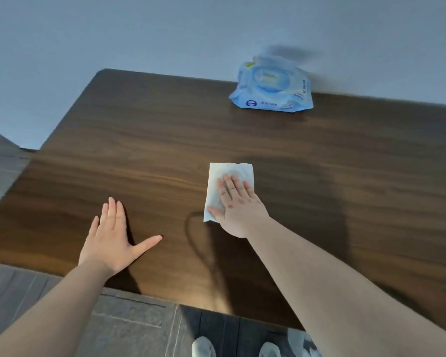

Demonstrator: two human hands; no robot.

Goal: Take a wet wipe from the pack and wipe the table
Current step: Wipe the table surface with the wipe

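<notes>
Dark wood table point(144, 130): wet wipe point(228, 180) pressed flat under spread right hand point(238, 204); left hand point(113, 238) spread, braced; wiping step underway, further strokes across unwiped areas judged needed

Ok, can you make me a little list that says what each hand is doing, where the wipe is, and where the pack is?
left hand: flat on the table, fingers spread, holding nothing
right hand: palm pressed flat on the wet wipe
wet wipe: white, spread on the table under the right hand
pack: blue, at the table's far edge by the wall
table: dark brown wood
</notes>
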